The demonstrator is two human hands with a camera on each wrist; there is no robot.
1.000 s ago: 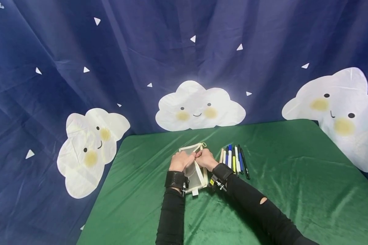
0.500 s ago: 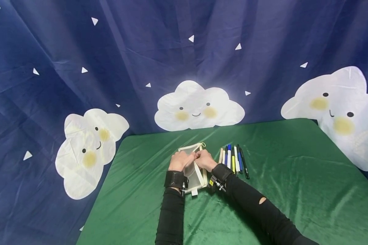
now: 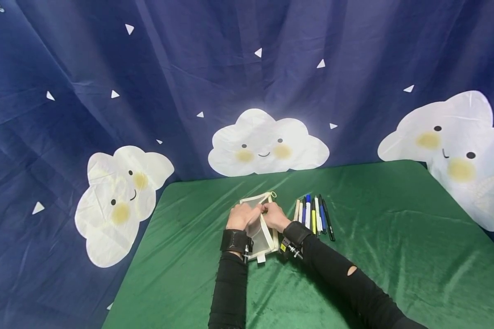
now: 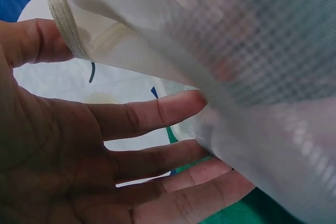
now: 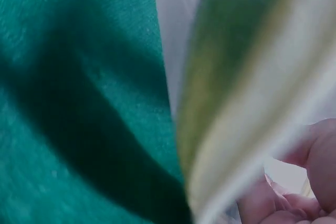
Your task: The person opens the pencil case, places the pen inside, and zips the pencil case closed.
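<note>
The left hand (image 3: 240, 215) grasps a cream-trimmed mesh pouch (image 3: 260, 237): in the left wrist view its thumb lies at the bound edge while the other fingers reach, nearly straight, behind the sheer panel. The right hand (image 3: 276, 216) has its fingers curled at the pouch's trimmed upper edge, pinching it close beside the left thumb; its exact fingertip contact is hidden. The pouch lies on the green cloth (image 3: 181, 256) directly under and between both hands, its long side running away from the person. Two cream strips spread from the fingers toward its near end, leaving a narrow gap between them. A yellowish ring (image 3: 273, 194) sticks out past its far right corner, and a white tag (image 3: 261, 258) past its near edge.

Black bands (image 3: 233, 241) circle both wrists, above black sleeves (image 3: 337, 265), the right one with a small hole.

Just right of the right hand lies a row of pens, roughly side by side: a blue-capped white marker (image 3: 308, 212), a yellow-bodied pen (image 3: 314, 221) and, outermost, a black pen (image 3: 329, 220). Green cloth stretches wide from there to the slanting right edge, and also from the pouch to the left edge. Behind the back edge hangs a navy curtain (image 3: 247, 55) with smiling white clouds (image 3: 267, 141)
</note>
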